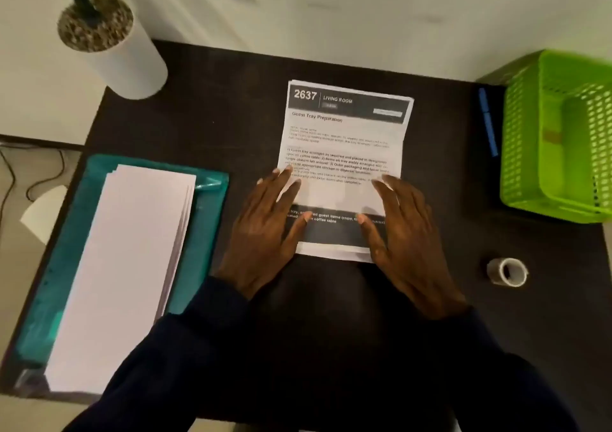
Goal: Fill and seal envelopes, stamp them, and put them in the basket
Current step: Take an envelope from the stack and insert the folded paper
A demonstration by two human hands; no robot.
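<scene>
A printed sheet of paper (344, 140) with a dark header lies flat in the middle of the dark table (215, 123). My left hand (268, 229) rests on its lower left edge with fingers spread. My right hand (407, 236) lies flat on its lower right edge, fingers also apart. Neither hand grips anything. A stack of white envelopes (129, 266) sits on a teal folder (205, 233) at the left. The green mesh basket (556, 140) stands at the right edge of the table.
A blue pen (487, 123) lies just left of the basket. A roll of tape (508, 272) sits at the right, near my right hand. A white plant pot (112, 47) stands at the table's back left corner. Cables run on the floor at the left.
</scene>
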